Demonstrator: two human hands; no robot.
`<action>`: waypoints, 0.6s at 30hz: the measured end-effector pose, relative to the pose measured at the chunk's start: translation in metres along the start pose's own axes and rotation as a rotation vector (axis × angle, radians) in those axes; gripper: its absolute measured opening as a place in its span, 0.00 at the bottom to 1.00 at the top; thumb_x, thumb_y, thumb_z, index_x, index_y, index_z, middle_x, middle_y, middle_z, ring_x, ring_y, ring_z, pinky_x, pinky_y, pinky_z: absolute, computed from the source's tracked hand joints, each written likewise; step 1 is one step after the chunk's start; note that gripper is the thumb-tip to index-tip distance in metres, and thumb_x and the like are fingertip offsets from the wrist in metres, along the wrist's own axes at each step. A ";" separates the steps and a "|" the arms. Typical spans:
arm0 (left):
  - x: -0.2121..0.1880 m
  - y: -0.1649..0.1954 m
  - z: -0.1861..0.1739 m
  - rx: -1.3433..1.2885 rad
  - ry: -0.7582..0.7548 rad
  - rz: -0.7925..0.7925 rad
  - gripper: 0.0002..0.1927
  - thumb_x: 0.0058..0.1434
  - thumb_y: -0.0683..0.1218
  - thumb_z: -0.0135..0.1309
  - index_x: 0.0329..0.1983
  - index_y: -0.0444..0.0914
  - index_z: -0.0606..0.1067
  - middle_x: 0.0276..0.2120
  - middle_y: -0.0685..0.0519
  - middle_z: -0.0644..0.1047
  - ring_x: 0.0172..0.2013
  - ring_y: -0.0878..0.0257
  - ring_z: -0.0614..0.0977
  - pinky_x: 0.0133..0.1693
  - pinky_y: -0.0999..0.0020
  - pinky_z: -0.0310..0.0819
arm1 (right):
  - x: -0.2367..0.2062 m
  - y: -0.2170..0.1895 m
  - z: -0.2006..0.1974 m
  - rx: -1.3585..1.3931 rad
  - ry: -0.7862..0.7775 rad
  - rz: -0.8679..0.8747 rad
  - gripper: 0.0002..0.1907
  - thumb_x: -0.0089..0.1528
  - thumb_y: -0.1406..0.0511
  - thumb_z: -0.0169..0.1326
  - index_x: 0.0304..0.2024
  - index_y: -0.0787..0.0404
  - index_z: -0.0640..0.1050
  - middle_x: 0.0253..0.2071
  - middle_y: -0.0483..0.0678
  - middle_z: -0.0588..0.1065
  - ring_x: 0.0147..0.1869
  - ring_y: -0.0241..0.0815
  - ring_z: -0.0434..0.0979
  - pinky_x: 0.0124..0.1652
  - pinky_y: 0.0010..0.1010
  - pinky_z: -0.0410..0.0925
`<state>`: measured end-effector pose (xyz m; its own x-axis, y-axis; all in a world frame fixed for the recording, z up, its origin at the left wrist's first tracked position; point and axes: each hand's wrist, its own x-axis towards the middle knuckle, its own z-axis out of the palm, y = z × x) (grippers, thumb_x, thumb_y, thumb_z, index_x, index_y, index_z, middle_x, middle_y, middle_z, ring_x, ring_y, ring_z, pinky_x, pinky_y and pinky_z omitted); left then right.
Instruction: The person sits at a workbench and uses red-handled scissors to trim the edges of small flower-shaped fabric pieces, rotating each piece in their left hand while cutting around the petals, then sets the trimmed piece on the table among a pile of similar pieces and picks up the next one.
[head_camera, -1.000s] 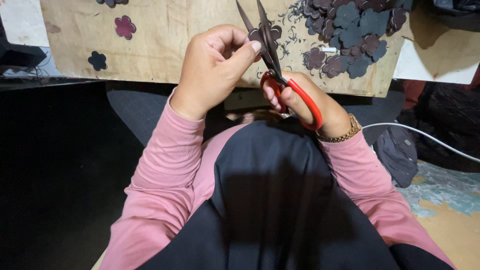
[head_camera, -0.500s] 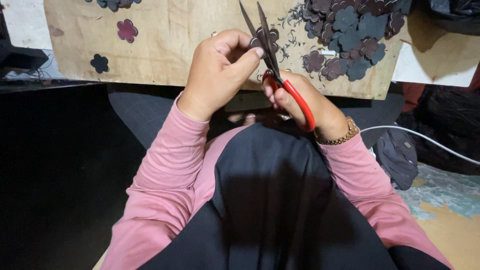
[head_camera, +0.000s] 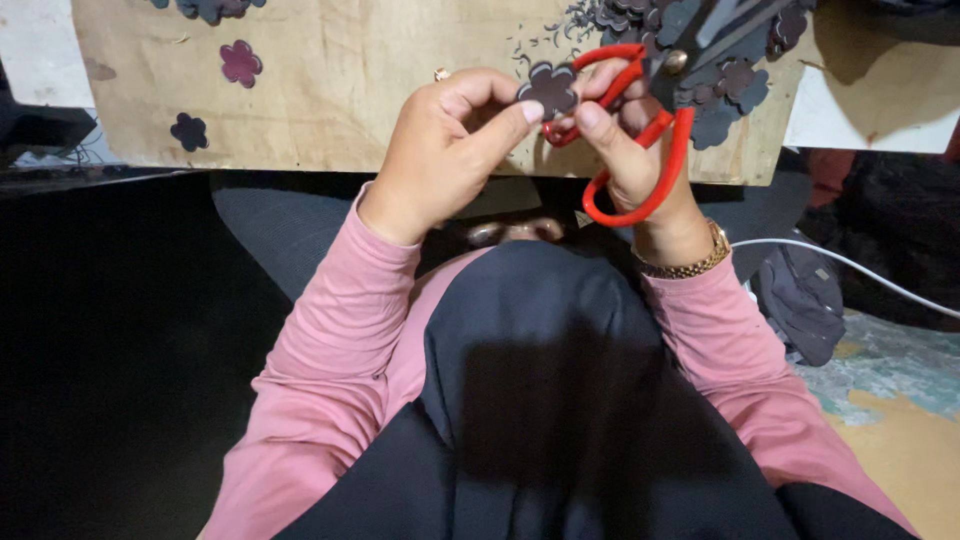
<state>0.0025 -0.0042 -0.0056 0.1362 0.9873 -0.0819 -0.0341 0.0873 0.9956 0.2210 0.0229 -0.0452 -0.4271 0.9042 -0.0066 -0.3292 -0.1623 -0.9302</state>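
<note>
At the upper centre of the frame the flower cut-out (head_camera: 549, 88) sits between the left hand (head_camera: 450, 150) and right hand (head_camera: 640, 150), scissors (head_camera: 640, 130) to its right, all over the board (head_camera: 330, 100), with loose cut-outs (head_camera: 215, 85) lying upper left.

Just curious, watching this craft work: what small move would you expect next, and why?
Probably laying the dark flower cutout on the wooden board. The left hand pinches it, it looks fully cut, and the red-handled scissors in the right hand point away.
</note>
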 end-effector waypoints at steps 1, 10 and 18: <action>0.000 0.000 0.001 0.032 -0.018 -0.029 0.05 0.70 0.42 0.59 0.41 0.33 0.79 0.31 0.61 0.77 0.32 0.77 0.73 0.34 0.80 0.68 | -0.001 -0.001 -0.002 -0.009 0.004 -0.002 0.12 0.72 0.68 0.57 0.53 0.62 0.69 0.48 0.48 0.75 0.51 0.38 0.77 0.55 0.30 0.71; 0.002 -0.010 0.006 -0.243 -0.095 0.026 0.07 0.72 0.40 0.58 0.50 0.33 0.75 0.41 0.58 0.80 0.40 0.74 0.79 0.43 0.78 0.74 | -0.007 -0.002 0.001 -0.057 0.093 -0.050 0.13 0.71 0.73 0.58 0.53 0.62 0.68 0.45 0.49 0.74 0.46 0.37 0.78 0.50 0.28 0.72; 0.007 -0.014 0.007 -0.274 0.102 -0.120 0.08 0.71 0.44 0.57 0.49 0.35 0.75 0.39 0.55 0.83 0.38 0.71 0.85 0.37 0.79 0.75 | -0.010 0.000 0.002 -0.129 0.013 0.036 0.09 0.70 0.72 0.55 0.50 0.64 0.70 0.44 0.49 0.75 0.48 0.37 0.77 0.51 0.29 0.72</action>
<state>0.0113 0.0009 -0.0200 0.0558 0.9748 -0.2162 -0.2915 0.2230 0.9302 0.2234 0.0125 -0.0440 -0.4253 0.9039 -0.0454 -0.2025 -0.1439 -0.9686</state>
